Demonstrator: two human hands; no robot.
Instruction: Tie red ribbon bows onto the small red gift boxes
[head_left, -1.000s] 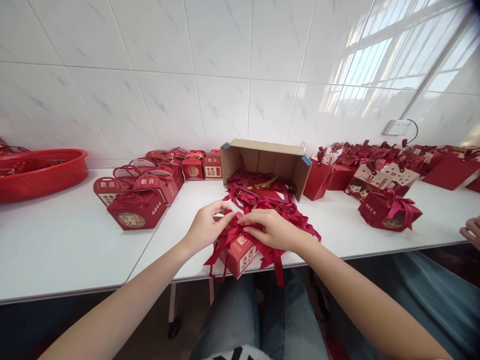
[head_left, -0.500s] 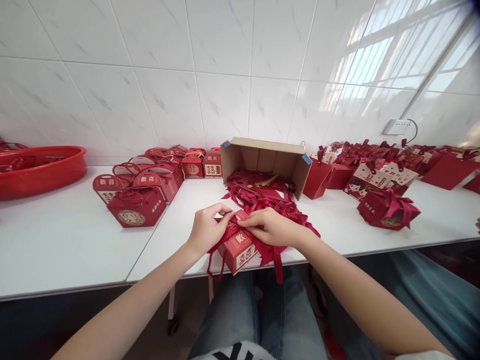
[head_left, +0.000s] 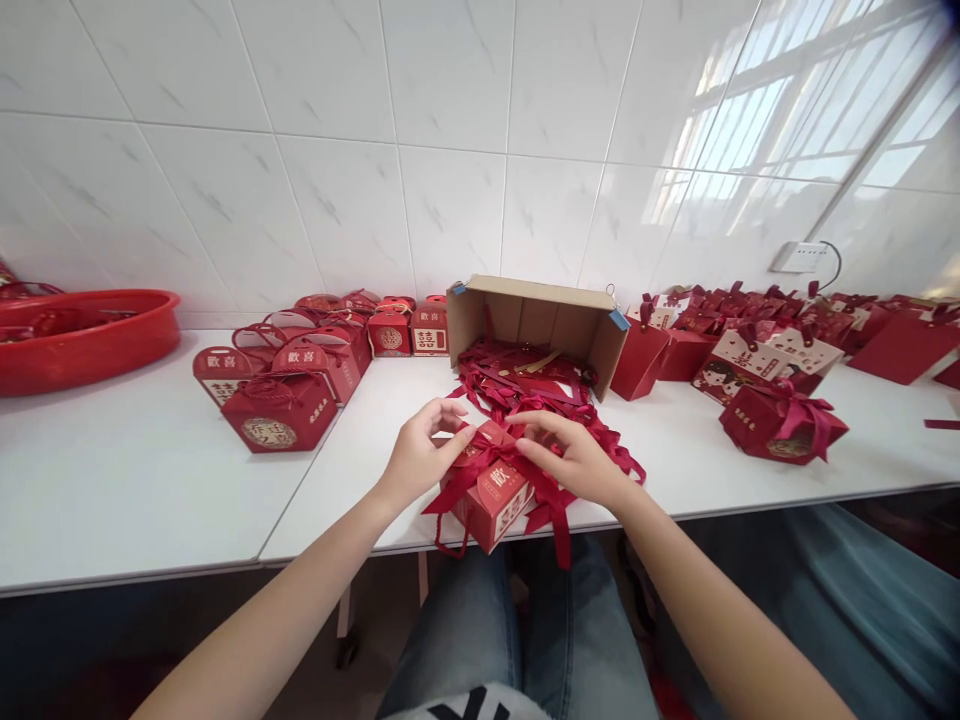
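A red gift box (head_left: 499,493) with gold characters lies at the table's front edge, a red twisted cord handle (head_left: 455,540) hanging from its side. Across its top sits a dark red ribbon bow (head_left: 491,457), its tails trailing to both sides. My left hand (head_left: 426,447) hovers at the bow's left, thumb and fingers apart. On the other side, my right hand (head_left: 574,455) has its fingers spread, the thumb close to the bow's right loop. Whether the fingertips touch the ribbon is hard to tell. Behind the box, loose red ribbons (head_left: 600,430) spill across the table.
An open cardboard box (head_left: 540,290) on its side holds more ribbons. Several red gift boxes (head_left: 281,415) stand at left, near a red plastic basin (head_left: 142,340). Many gift bags (head_left: 739,360) and a bow-tied box (head_left: 780,425) stand at right. A tiled wall (head_left: 450,200) closes off the back.
Both hands have loosened from the ribbon's knot and moved apart, leaving the bow in view on the box. The view has shifted slightly.
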